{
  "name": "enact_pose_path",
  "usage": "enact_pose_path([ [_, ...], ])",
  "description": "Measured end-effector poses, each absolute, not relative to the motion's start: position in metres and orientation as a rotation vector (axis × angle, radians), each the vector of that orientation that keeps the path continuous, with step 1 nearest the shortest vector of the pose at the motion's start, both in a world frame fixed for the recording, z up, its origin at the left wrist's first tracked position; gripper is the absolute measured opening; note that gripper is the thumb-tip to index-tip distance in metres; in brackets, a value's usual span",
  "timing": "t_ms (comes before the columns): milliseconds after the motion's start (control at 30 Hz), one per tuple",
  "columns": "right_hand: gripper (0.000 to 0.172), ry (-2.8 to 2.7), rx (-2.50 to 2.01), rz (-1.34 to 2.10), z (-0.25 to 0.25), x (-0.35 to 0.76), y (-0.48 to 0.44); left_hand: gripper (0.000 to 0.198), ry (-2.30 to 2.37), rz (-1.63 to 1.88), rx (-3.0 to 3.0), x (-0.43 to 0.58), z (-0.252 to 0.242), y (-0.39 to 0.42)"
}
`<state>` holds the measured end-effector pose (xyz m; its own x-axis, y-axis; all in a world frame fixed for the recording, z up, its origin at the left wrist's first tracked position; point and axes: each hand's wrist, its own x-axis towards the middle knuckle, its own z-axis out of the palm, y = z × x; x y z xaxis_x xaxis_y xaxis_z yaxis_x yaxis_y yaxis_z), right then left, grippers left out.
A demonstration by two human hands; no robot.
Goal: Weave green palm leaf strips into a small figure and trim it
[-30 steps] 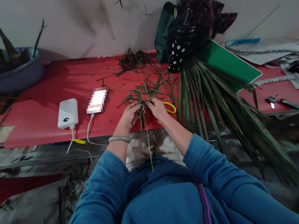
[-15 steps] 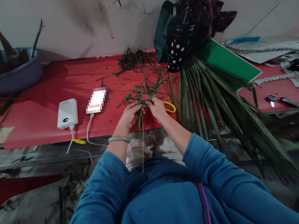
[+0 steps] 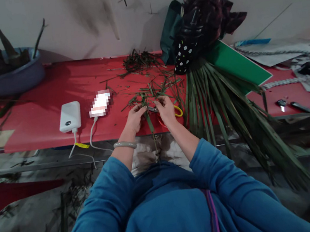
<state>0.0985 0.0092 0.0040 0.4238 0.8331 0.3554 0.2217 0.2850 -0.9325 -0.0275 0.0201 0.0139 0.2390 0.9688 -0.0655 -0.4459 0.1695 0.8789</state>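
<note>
Over the front of the red table, my left hand point(image 3: 135, 120) is closed, thumb and fingertips pinching a green leaf strip point(image 3: 150, 124) whose thin tail hangs past the table edge. A small folded knot of leaf shows above those fingertips. My right hand point(image 3: 166, 110) is a short way to the right with fingertips pinched together; what lies between them is too small to make out. Between and beneath the hands is a pair of scissors point(image 3: 178, 111) with yellow and red handles, its metal blades partly showing near the left fingertips.
Leaf scraps point(image 3: 138, 60) litter the red table point(image 3: 41, 126). To the left are a white power bank point(image 3: 69, 117), a cabled phone point(image 3: 100, 103) and a blue basin point(image 3: 20, 80) of plants. Long palm leaves point(image 3: 208, 99) drape over the edge at right, before a dark bag point(image 3: 201, 18).
My right hand has drawn slightly right, away from the left, uncovering the scissor blades. The hanging leaf strip has swung right and now shows wider.
</note>
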Motion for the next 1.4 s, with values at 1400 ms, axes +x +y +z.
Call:
enact_pose_path([
  [1400, 0.016, -1.663, -1.558, 0.240, 0.015, 0.099, 0.000, 0.023, 0.865, 1.401, 0.904, -0.018, 0.005, 0.023],
])
